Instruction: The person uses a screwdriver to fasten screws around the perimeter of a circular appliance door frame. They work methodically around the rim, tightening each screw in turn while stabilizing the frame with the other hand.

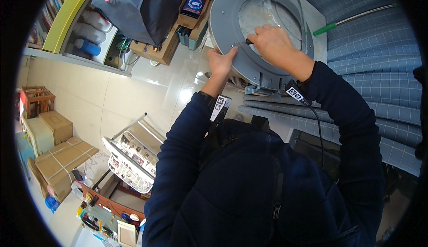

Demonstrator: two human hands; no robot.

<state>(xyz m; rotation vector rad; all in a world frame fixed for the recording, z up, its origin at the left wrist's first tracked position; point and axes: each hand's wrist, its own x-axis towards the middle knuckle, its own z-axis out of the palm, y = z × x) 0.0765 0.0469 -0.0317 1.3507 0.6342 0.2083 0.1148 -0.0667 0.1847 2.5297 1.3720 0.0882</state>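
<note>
A wide grey ring (pixel 228 13), which looks like a washing machine door frame, lies flat with several screws around it. A clear plastic or glass bowl-like piece (pixel 273 19) sits within its middle. My right hand (pixel 277 46) is closed on a screwdriver (pixel 248 41) with a dark handle; its thin shaft points left toward a screw on the ring. My left hand (pixel 220 61) grips the ring's near left edge, thumb on top close to the shaft's tip. The left fingers under the edge are partly hidden.
Blue checked cloth (pixel 370 46) hangs on the right, with a green-handled rod (pixel 330 28) against it. Far left of the ring stand a cardboard box (pixel 167 46) and a dark bag (pixel 142 11). A folding chair (pixel 131 162) and more boxes (pixel 67 162) stand at left.
</note>
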